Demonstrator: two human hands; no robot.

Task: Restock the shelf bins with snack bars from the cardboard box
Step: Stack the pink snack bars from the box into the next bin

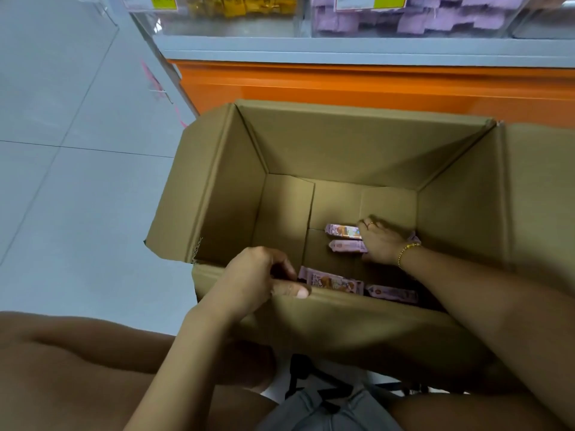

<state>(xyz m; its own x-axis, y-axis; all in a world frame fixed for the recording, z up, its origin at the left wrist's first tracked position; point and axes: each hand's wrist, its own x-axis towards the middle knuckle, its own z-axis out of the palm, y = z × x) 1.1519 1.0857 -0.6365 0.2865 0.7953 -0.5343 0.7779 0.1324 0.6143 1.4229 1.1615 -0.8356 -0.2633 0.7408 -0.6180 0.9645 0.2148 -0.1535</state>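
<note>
Four snack bars [331, 280] lie on the bottom of an open cardboard box [342, 144], all with their long axes running roughly left to right across the frame. Two sit side by side at centre right. The other two lie almost end to end against the near wall, tilted slightly down to the right. Their wrappers are glossy pale purple with crimped ends and an orange cartoon print; the lettering is too small to read.

The box is plain brown corrugated board, with its flaps folded outward and the bottom flaps showing as overlapping panels.

The left hand [252, 279] holds the near wall at lower centre. Its grip is closed over the rim, with the fingers curled inside and the thumb pressed flat along the edge. The right hand [381, 242], wearing a beaded gold bracelet [406, 251] and a ring [369, 224], lies across the right ends of the upper two bars. It is motion-blurred, so one cannot tell whether its grip has closed on them.

Along the top of the frame, clear plastic shelf bins [305, 26] hold yellow packets [242, 4] and purple packets [435, 17]. The yellow-green price tags [163, 1] are cut off and unreadable. Below the bins runs a shiny orange base [342, 85], and pale smooth floor [62, 150] tiles fill the left.
</note>
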